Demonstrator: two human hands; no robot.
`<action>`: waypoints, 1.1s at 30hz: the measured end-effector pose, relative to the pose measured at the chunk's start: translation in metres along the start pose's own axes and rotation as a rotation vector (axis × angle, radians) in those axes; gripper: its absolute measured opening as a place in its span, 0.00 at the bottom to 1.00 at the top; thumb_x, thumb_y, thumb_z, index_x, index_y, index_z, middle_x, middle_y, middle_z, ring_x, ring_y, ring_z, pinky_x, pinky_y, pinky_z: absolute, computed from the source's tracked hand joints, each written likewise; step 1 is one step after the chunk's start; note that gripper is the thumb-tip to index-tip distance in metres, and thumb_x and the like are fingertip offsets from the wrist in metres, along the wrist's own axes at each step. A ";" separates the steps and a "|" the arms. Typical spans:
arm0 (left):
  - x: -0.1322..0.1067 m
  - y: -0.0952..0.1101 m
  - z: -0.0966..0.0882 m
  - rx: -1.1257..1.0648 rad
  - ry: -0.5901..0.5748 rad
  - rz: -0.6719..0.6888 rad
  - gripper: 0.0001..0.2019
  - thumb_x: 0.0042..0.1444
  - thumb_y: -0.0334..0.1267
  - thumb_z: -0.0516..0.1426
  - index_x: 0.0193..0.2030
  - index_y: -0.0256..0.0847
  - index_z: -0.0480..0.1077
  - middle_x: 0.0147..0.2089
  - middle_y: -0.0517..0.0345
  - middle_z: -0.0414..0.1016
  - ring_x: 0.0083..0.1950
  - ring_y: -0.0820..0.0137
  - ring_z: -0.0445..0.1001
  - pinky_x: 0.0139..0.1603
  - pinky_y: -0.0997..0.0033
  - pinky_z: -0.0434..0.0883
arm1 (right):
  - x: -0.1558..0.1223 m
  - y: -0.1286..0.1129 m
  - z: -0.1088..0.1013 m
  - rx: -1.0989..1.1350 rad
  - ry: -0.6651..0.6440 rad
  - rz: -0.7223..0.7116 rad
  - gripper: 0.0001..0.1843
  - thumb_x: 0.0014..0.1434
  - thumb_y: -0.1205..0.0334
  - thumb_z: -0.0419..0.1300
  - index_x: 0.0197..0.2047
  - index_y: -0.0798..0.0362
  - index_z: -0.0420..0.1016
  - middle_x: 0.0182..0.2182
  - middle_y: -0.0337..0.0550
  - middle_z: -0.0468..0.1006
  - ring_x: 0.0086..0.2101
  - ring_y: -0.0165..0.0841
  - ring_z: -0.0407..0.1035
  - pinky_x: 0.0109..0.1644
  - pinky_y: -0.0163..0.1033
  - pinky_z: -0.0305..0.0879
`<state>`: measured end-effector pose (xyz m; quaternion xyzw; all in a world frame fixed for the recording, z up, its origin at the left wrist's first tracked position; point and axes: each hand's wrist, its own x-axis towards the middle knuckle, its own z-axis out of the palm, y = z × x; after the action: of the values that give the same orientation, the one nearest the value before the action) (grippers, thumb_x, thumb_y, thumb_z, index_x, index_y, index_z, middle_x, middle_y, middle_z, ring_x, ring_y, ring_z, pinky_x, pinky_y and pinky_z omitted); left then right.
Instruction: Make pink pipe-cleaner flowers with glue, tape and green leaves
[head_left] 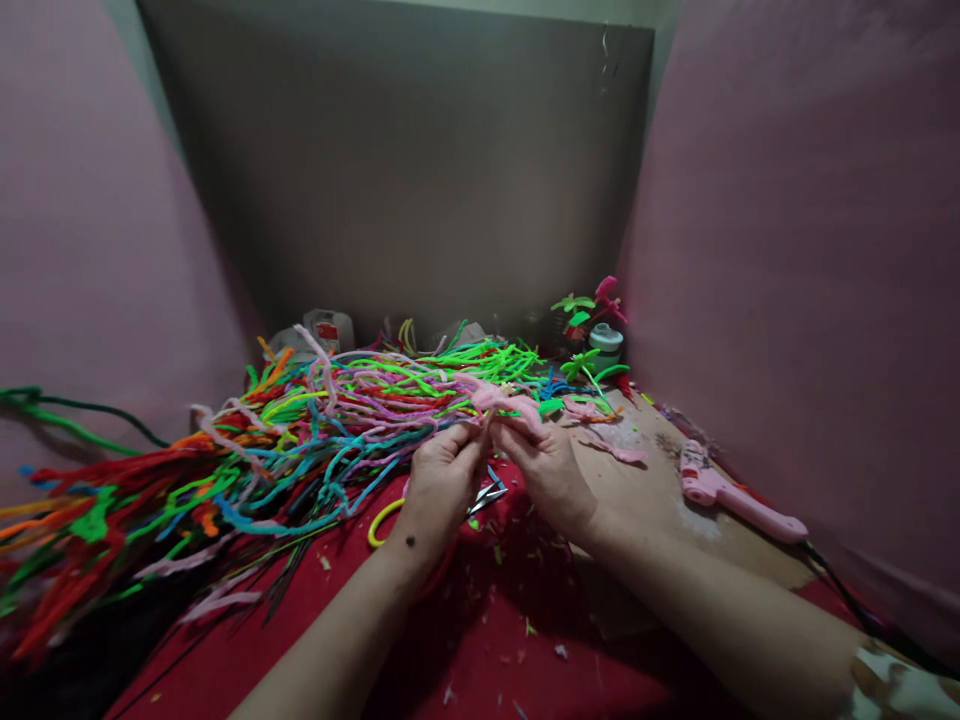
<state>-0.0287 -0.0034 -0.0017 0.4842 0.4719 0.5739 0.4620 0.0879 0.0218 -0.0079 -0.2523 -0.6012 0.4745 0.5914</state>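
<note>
My left hand (441, 478) and my right hand (551, 470) meet over the middle of the red cloth (480, 640). Both are closed in a pinch on a pink pipe cleaner piece (501, 398) held up between them. It looks bent or twisted into a small shape. Scissors with a yellow handle (420, 508) lie on the cloth just under my left hand. A big heap of coloured pipe cleaners (300, 430) spreads to the left and behind my hands.
A pink glue gun (731, 495) with a black cord lies on brown cardboard (652, 490) at the right. Small pipe-cleaner flowers (589, 310) and a small jar (606, 343) stand at the back right. Pink walls close in both sides, a grey board behind. Clippings litter the cloth.
</note>
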 end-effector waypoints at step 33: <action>0.001 0.002 -0.007 0.340 -0.176 0.037 0.15 0.52 0.49 0.56 0.27 0.38 0.64 0.14 0.69 0.59 0.13 0.79 0.57 0.15 0.78 0.53 | 0.005 -0.018 0.003 0.230 0.000 0.303 0.14 0.40 0.58 0.68 0.15 0.53 0.69 0.17 0.36 0.67 0.24 0.29 0.59 0.32 0.37 0.59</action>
<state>-0.0360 -0.0034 0.0000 0.6122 0.5109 0.4496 0.4025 0.0894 0.0175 0.0106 -0.2706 -0.4983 0.6236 0.5382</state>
